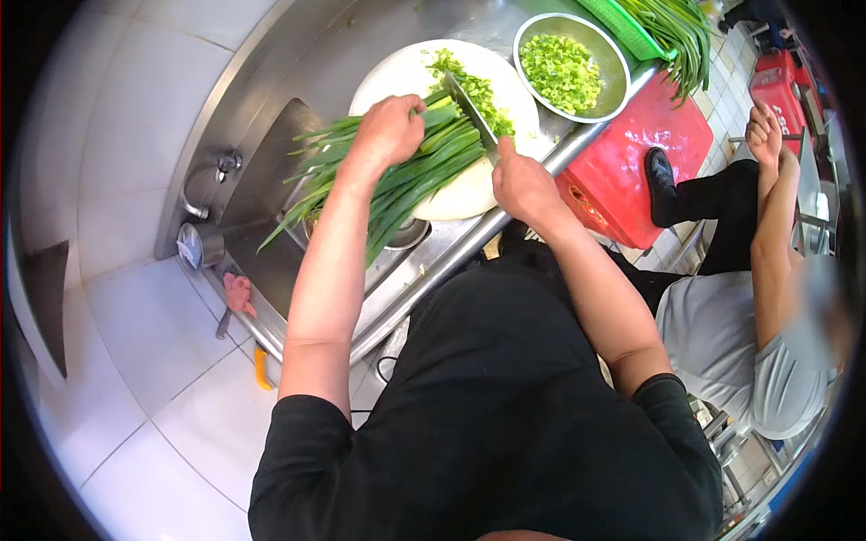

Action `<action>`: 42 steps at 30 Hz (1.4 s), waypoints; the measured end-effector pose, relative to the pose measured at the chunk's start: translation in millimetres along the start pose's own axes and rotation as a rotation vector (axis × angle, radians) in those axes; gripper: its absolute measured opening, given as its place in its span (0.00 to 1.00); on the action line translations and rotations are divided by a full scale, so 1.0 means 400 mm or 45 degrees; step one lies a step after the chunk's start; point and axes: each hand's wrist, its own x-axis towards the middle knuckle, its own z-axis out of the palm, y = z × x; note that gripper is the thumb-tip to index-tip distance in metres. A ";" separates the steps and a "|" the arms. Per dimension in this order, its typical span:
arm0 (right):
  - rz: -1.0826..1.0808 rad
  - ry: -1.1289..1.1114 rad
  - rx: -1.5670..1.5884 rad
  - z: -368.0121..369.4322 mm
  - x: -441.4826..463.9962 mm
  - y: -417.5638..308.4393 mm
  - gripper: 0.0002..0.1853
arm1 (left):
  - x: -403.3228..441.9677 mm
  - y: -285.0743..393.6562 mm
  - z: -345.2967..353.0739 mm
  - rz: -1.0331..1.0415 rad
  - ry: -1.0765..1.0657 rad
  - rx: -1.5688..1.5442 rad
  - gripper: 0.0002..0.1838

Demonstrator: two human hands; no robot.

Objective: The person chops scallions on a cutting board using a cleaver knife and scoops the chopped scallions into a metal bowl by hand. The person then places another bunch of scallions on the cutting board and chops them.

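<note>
A bundle of green onions [406, 185] lies across the round white cutting board [379, 79], its long green ends hanging over the sink side. My left hand [390, 131] is closed on the bundle near the blade, fingers curled. In my right hand [523, 183] is the handle of a kitchen knife [471, 114]; its blade stands at the cut end of the stalks. Chopped green onion [483, 90] lies on the board on the far side of the blade. A metal bowl [616, 95] beside the board holds more chopped green onion [561, 72].
A green basket [622, 22] with whole green onions [681, 41] stands past the bowl. To the left are the sink basin [271, 162] and faucet [203, 185]. A red box [631, 162] stands at the right, with a seated person [722, 316] near it.
</note>
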 end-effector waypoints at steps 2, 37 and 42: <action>-0.007 0.016 -0.007 -0.005 -0.008 -0.007 0.15 | 0.004 -0.014 0.050 0.008 0.061 -0.039 0.17; -0.176 0.054 -0.088 -0.010 -0.022 -0.032 0.09 | -0.031 0.038 0.371 -0.327 0.699 0.176 0.24; -0.145 0.084 -0.048 -0.092 -0.078 -0.094 0.10 | -0.041 0.037 0.371 -0.291 0.785 0.181 0.18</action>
